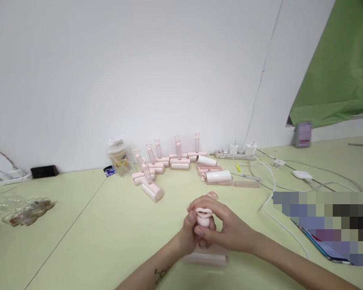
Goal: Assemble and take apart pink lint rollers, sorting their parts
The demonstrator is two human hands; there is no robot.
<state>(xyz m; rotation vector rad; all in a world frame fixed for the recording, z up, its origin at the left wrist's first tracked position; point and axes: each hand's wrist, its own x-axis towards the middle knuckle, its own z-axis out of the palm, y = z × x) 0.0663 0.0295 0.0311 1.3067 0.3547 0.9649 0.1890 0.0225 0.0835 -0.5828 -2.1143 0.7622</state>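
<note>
Squarely in front of the person, a pink lint roller (203, 217) is held handle-up over the pale green table (109, 225); its blurred roll end sits low by the tabletop, and whether it touches cannot be told. Both hands are closed around the handle. The left hand (188, 237) wraps it from the left, and the right hand (230, 231) curls its fingers over the top from the right, touching the left hand. Behind the roller, against the white wall, stands a cluster of spare rollers (175, 161), some upright and some lying flat. Behind it to the left sits a clear plastic bag (119, 159). Behind it to the right are a power strip (232, 153) and white cables (269, 177). Far to its left lie small clear jars (27, 211).
</note>
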